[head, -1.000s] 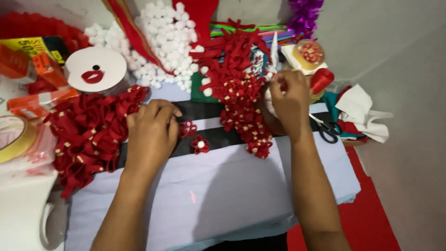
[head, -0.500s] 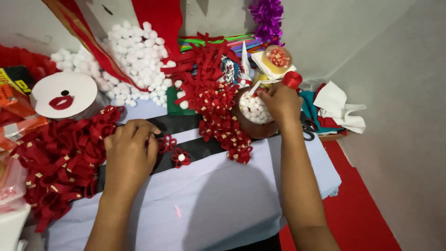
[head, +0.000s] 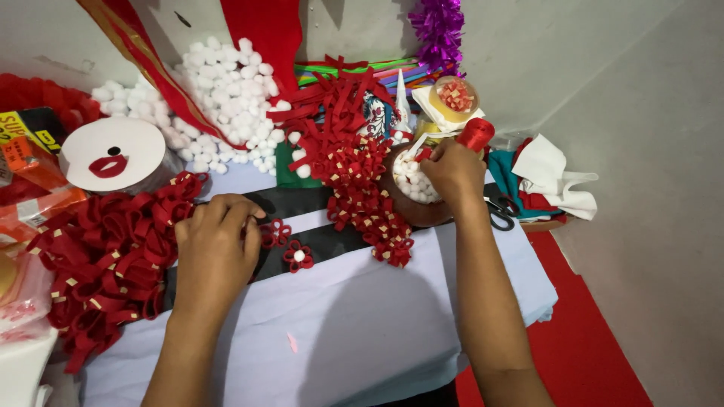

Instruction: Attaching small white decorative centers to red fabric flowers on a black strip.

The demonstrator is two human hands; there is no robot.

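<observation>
Left hand lies palm down, fingers curled, on the black strip across the pale-clothed worktop, fingertips just beside two red ribbon flowers. Right hand reaches into a brown bowl of white pompoms, fingers bunched; whether they pinch one I cannot tell. Black scissors lie just right of its wrist.

Right hand in pompom bowl — craft clutter

Matt red felt flower, fluffy pompoms
</observation>
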